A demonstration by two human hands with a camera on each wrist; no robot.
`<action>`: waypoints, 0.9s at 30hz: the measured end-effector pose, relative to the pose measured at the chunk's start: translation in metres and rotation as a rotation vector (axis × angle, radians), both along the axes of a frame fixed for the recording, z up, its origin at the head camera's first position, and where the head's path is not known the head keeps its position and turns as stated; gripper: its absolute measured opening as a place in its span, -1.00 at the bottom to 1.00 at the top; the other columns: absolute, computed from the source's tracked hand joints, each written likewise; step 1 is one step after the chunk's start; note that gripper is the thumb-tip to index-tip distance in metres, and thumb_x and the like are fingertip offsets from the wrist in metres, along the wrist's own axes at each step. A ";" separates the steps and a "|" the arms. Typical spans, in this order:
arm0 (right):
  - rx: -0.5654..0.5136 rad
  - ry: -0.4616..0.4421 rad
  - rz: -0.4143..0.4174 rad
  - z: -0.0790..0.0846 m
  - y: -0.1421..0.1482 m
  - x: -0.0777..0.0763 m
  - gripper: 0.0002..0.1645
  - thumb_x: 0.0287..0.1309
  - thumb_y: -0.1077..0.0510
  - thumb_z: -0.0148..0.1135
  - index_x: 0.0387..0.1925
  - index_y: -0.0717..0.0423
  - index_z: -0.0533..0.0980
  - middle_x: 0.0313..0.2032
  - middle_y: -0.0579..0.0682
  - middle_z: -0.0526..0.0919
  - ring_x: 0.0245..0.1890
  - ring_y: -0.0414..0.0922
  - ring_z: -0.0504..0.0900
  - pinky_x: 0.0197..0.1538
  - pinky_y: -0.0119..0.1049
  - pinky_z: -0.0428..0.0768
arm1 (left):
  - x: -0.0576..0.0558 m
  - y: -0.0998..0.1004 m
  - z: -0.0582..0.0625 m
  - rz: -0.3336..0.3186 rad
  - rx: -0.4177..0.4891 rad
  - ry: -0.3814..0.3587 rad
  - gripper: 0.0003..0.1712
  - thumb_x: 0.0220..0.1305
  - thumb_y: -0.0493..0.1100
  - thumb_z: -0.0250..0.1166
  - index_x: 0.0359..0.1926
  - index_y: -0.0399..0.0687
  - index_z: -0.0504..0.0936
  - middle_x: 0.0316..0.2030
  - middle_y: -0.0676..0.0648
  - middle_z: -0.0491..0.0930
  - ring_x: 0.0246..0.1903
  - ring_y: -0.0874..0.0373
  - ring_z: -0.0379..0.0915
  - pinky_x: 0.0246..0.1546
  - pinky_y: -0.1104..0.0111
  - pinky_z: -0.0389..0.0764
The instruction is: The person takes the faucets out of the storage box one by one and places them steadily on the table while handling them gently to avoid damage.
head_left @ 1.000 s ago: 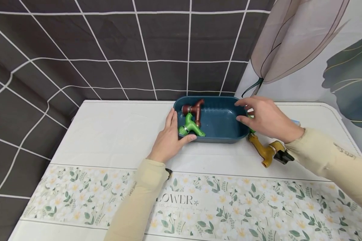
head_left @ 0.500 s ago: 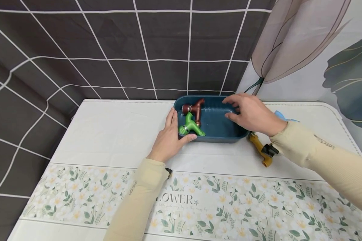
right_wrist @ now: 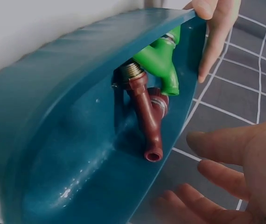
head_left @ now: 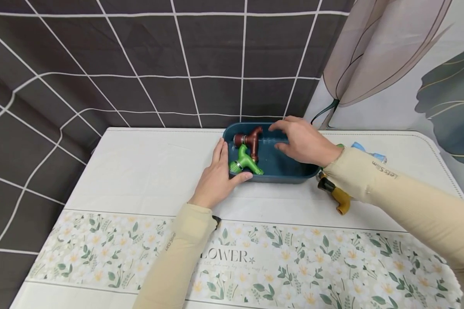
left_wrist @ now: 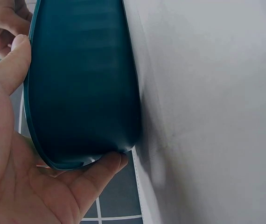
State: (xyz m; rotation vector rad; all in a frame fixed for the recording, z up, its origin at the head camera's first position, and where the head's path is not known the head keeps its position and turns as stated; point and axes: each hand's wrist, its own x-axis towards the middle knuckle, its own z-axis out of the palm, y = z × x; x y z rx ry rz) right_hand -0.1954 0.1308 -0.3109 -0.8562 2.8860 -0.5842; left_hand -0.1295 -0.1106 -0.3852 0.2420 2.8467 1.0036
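I watch the work through my feeds, and the relation that matters most to me is the one between the right hand (head_left: pixel 303 143) and the dark red faucet (head_left: pixel 254 143). That hand is over the right part of the blue tub (head_left: pixel 272 179), its fingers released and loosely bent, thumb apart, nothing between them. The faucet lies inside the tub, toward its left end, just to the left of those fingertips. Its long axis runs roughly from the far wall toward the near one, across the tub's length, while its ribbed collar juts left. I judge that a grasp from here would want the fingers left and lower, with thumb and fingers on either side of that body.

The left hand (head_left: pixel 214 182) is grasping the tub's near left corner, fingers along the outside of the end and thumb at the near rim. It is close to the faucet too, but the wall stands between, so I rate the right hand better placed. The green faucet (head_left: pixel 245 161) lies in that same corner, right by the left thumb and up against the red one; I cannot tell whether they touch. Outside the tub, on the desk (head_left: pixel 158 163), a mustard faucet (head_left: pixel 341 200) lies near the right corner, and a blue item (head_left: pixel 371 153) sits beyond the right sleeve, partly hidden
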 end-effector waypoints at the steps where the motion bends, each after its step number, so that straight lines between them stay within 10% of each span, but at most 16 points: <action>1: 0.005 0.000 0.002 0.000 -0.002 -0.001 -0.47 0.22 0.25 0.37 0.21 0.25 0.52 0.17 0.30 0.52 0.06 0.17 0.56 0.05 0.10 0.59 | 0.000 0.000 0.000 -0.001 -0.002 -0.002 0.24 0.29 0.36 0.27 0.60 -0.16 -0.25 0.61 0.04 -0.41 0.26 -0.20 0.41 0.23 -0.05 0.43; 27: 0.079 0.027 0.098 -0.013 -0.049 -0.014 -0.48 0.16 0.34 0.41 0.18 0.29 0.56 0.19 0.28 0.53 0.18 0.14 0.53 0.19 -0.01 0.54 | 0.000 0.001 0.000 -0.001 -0.006 0.002 0.24 0.30 0.36 0.26 0.60 -0.16 -0.25 0.61 0.02 -0.41 0.23 -0.23 0.43 0.16 -0.06 0.48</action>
